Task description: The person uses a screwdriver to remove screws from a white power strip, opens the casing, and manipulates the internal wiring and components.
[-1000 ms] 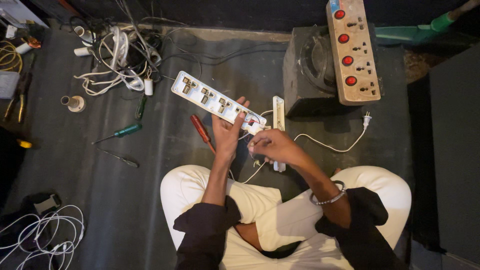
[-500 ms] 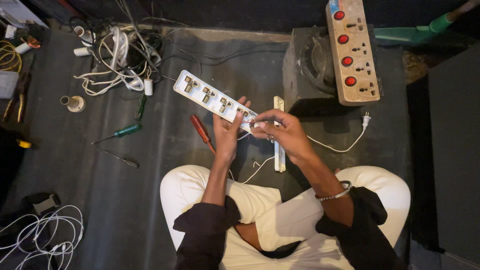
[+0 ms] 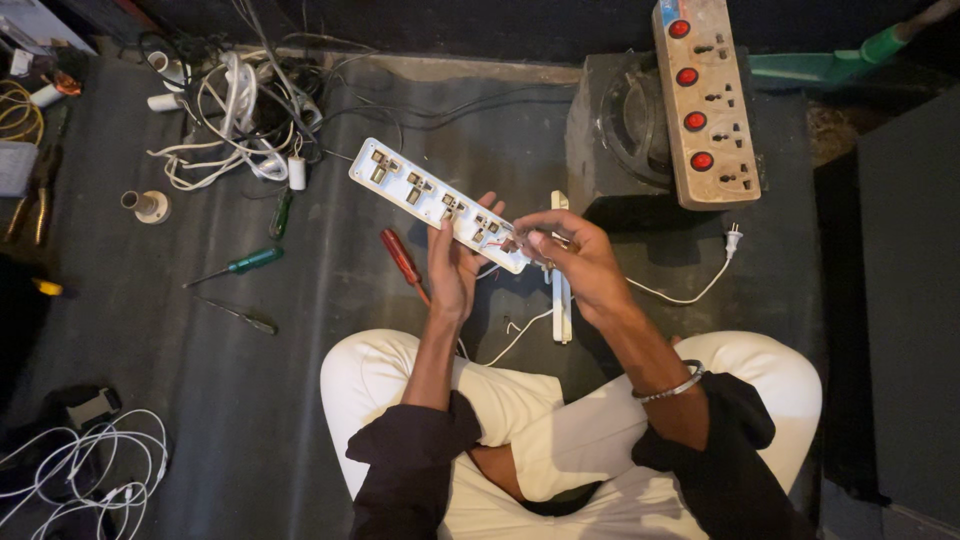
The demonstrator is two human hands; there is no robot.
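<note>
My left hand (image 3: 452, 262) cradles the near end of the white power strip (image 3: 436, 203) from beneath, fingers spread flat against it, while my right hand (image 3: 572, 258) pinches narrow at that end, where thin wires show. I judge the trick is to keep the strip steady on my palm and work only with the fingertips. The strip is long, open-faced, with brass socket contacts, slanting away over the dark floor (image 3: 300, 330). A red screwdriver (image 3: 402, 260) lies just beside it; a beige socket board (image 3: 704, 100) sits farther off.
</note>
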